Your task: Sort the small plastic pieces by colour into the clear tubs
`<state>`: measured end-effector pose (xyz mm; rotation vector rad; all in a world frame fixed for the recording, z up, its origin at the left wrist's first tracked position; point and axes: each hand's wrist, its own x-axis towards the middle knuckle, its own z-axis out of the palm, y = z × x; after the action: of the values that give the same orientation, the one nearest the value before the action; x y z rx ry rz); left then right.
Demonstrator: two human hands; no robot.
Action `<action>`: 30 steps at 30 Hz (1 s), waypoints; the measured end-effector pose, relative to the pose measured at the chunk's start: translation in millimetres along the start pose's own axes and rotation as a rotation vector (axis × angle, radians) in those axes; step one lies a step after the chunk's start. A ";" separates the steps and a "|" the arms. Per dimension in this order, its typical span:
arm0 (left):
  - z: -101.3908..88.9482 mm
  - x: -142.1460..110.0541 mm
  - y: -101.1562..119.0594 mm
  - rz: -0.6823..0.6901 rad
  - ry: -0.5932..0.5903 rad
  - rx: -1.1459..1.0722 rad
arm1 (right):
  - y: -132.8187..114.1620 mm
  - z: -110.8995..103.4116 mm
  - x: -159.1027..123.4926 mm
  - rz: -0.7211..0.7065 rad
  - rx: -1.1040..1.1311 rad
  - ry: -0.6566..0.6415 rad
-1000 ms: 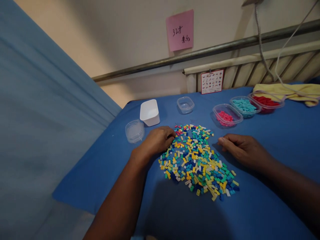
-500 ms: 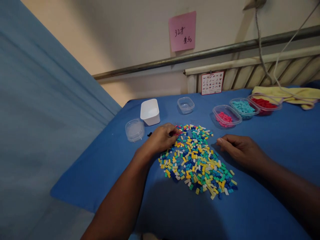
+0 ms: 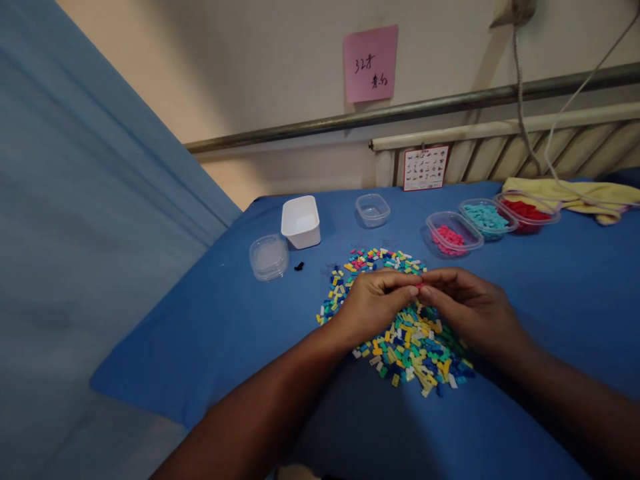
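Over the pile of small toy bricks [image 3: 413, 340], my left hand [image 3: 377, 300] and my right hand [image 3: 473, 307] meet fingertip to fingertip. Between their pinched thumbs and fingers shows a bit of a pink brick [image 3: 419, 286]; both hands grip it, and most of it is hidden by the fingertips. The pile spreads beneath and around the hands in yellow, green, blue, white and a few pink pieces. Behind the right hand stands a clear tub with pink bricks [image 3: 450, 240].
Tubs of turquoise bricks [image 3: 486, 217] and red bricks [image 3: 525, 212] stand at the back right, beside a yellow cloth [image 3: 565, 193]. A white container [image 3: 301, 223], a clear tub [image 3: 373, 212], stacked clear lids [image 3: 269, 259] and a small black piece [image 3: 299, 266] lie further left.
My left hand has moved right from the pile's upper left edge, bringing a pink brick to my right hand. The right hand has shifted slightly left, and the fingertips now meet.
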<state>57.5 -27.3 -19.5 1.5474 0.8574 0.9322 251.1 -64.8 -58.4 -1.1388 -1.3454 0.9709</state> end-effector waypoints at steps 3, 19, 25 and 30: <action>-0.5 -0.1 0.2 0.128 -0.001 0.159 | -2.3 0.8 2.4 -0.004 -0.016 0.018; -122.4 34.4 -30.4 0.222 0.406 0.786 | 4.4 -62.7 49.5 -0.426 -0.714 0.243; -123.4 41.3 -29.5 0.175 0.071 0.919 | 19.3 -38.2 38.9 -0.325 -0.645 -0.076; -120.2 69.5 -7.8 0.185 -0.242 1.019 | 18.0 -38.9 42.6 -0.310 -0.658 -0.073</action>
<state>-21.0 86.5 -5.8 2.5782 1.0929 0.3872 292.9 -21.4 -63.0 -1.3191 -1.9085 0.3428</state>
